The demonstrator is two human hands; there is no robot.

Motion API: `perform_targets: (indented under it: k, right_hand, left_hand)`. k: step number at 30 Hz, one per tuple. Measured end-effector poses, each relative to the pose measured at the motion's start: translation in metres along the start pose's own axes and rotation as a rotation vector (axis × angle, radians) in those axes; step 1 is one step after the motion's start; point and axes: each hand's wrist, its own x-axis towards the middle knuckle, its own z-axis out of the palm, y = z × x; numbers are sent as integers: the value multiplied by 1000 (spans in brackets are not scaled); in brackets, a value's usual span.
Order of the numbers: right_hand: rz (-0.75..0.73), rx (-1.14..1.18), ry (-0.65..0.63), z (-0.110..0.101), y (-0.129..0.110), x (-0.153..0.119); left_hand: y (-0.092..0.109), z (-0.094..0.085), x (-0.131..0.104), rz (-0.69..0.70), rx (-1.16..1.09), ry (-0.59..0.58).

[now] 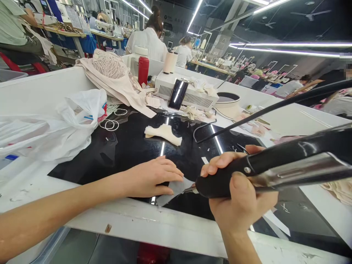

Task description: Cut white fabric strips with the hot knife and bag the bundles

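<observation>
My left hand (154,178) lies flat near the front edge of the table, fingers stretched out. Its fingertips rest on a thin, translucent whitish sheet (176,189). My right hand (239,187) is wrapped round a large black hand tool (275,157) with a long metal plate along its side. A narrow metal tip sticks out of the tool's rounded end and meets the sheet's right edge; whether it touches or overlaps there I cannot tell. Beyond my left hand, a cream fabric piece (163,134) lies on the glossy black mat (123,146).
A white plastic bag (79,121) and beige lace garments (110,69) are at the left. At the back stand a red bottle (143,70), a phone (178,94) and a vented white box (198,101). A black cable (269,108) crosses the right side. People sit farther off.
</observation>
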Motion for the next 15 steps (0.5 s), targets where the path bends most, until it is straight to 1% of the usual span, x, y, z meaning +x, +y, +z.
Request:
perform_targets:
  k: [4, 9, 15]
  right_hand:
    - [-4, -8, 57, -2, 5, 8]
    - [9, 13, 71, -1, 3, 9]
    - [39, 78, 49, 8, -4, 0]
  left_hand:
    - [3, -5, 0, -15, -15, -68]
    - [7, -10, -3, -69, -46, -137]
    - [7, -10, -3, -64, -64, -129]
